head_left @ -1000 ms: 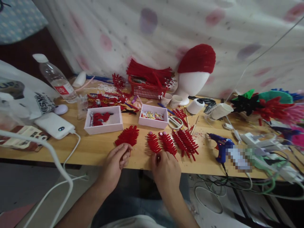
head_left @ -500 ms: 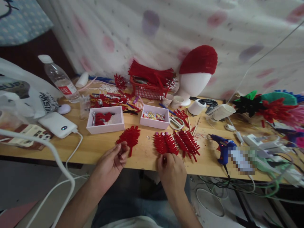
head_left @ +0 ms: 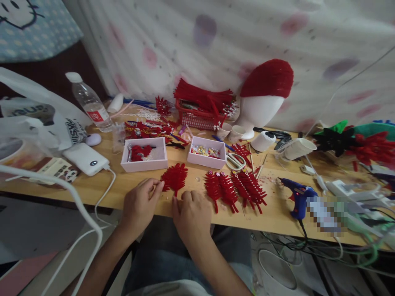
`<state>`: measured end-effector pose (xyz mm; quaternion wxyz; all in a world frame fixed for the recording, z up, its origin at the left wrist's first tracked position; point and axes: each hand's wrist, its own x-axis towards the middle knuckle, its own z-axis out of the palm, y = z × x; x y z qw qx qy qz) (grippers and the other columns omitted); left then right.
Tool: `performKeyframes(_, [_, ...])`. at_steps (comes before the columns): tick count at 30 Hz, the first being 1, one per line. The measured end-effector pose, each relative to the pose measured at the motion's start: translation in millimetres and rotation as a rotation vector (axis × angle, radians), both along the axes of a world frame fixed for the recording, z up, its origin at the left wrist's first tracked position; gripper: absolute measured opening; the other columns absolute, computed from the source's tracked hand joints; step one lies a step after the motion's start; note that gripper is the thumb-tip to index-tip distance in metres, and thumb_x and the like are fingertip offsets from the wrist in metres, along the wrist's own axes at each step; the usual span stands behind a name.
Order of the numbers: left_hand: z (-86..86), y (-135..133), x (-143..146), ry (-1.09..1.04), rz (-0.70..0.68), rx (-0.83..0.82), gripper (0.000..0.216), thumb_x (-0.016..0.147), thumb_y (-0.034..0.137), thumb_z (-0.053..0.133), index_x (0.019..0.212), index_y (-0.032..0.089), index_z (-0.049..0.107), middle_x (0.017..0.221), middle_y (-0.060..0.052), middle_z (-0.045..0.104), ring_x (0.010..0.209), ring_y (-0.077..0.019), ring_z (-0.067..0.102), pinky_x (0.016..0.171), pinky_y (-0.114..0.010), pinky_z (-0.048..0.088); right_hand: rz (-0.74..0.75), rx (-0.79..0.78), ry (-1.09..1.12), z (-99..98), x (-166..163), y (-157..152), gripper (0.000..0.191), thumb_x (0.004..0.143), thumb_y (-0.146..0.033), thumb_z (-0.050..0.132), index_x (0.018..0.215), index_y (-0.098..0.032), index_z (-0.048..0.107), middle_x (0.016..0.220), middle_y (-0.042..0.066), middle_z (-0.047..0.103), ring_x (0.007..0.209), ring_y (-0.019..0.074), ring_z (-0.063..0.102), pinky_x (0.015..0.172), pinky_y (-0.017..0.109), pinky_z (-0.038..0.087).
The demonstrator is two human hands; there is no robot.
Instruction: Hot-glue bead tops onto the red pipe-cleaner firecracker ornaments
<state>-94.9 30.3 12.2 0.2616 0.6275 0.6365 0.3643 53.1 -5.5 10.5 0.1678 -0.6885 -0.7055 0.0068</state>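
A red leaf-shaped piece [head_left: 175, 179] made of fuzzy wire lies near the front edge of the wooden table [head_left: 274, 213]. My left hand [head_left: 140, 205] pinches the leaf's left edge with thumb and forefinger. My right hand [head_left: 191, 211] rests just below it, fingers curled at the leaf's stem. A row of several similar red leaves with beads [head_left: 237, 189] lies to the right of my right hand, apart from it.
Two pink boxes [head_left: 144, 154] [head_left: 207, 152] stand behind the leaves, with scissors [head_left: 236, 160] beside them. A blue glue gun [head_left: 298, 197] lies at the right among cables. A foam head with a red cap [head_left: 265, 94], a red basket [head_left: 197, 117], a bottle [head_left: 91, 102] and a power bank [head_left: 86, 158] stand further back.
My right hand let go of the row of leaves and moved left to the single leaf. My left hand shifted from the leaf's stem to its left edge.
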Motion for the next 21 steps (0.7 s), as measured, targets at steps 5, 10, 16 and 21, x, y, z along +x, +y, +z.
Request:
performKeyframes(5, [3.6,11,1,0.608,-0.067,0.022,0.029,0.092,0.046,0.056,0.079,0.021,0.063,0.082,-0.004,0.068,0.073,-0.0216,0.060,0.061,-0.031,0.030,-0.050,-0.180,-0.055,4.7,-17,17,0.020,0.093,-0.026,0.052,0.084,-0.015,0.065,0.078,0.012,0.069,0.074,0.0260,0.068,0.065,0.034,0.043])
performKeyframes(10, [2.6,18,8,0.658,-0.088,-0.001,0.032,0.091,0.047,0.057,0.072,0.021,0.060,0.079,-0.005,0.066,0.071,-0.0217,0.059,0.058,-0.030,0.025,-0.037,-0.171,-0.098,9.1,-5,13,0.017,0.090,-0.015,0.051,0.080,-0.014,0.065,0.074,0.012,0.069,0.069,0.0250,0.069,0.058,0.031,0.041])
performKeyframes(16, [12.2,10,18,-0.097,-0.013,-0.065,0.029,0.086,0.039,0.062,0.065,0.020,0.058,0.063,0.000,0.055,0.060,-0.0155,0.047,0.057,-0.026,0.029,-0.055,-0.034,-0.133,-1.7,19,-13,0.016,0.086,-0.017,0.057,0.071,-0.019,0.062,0.069,0.008,0.067,0.067,0.0251,0.067,0.061,0.033,0.039])
performKeyframes(21, [28.9,-3,37,-1.375,-0.006,-0.590,0.024,0.093,0.026,0.049,0.091,0.011,0.068,0.070,-0.002,0.055,0.056,-0.0103,0.049,0.053,-0.021,0.042,-0.050,-0.019,-0.115,-5.8,37,-26,0.017,0.091,-0.022,0.056,0.075,-0.019,0.061,0.071,0.006,0.065,0.068,0.0226,0.063,0.064,0.032,0.037])
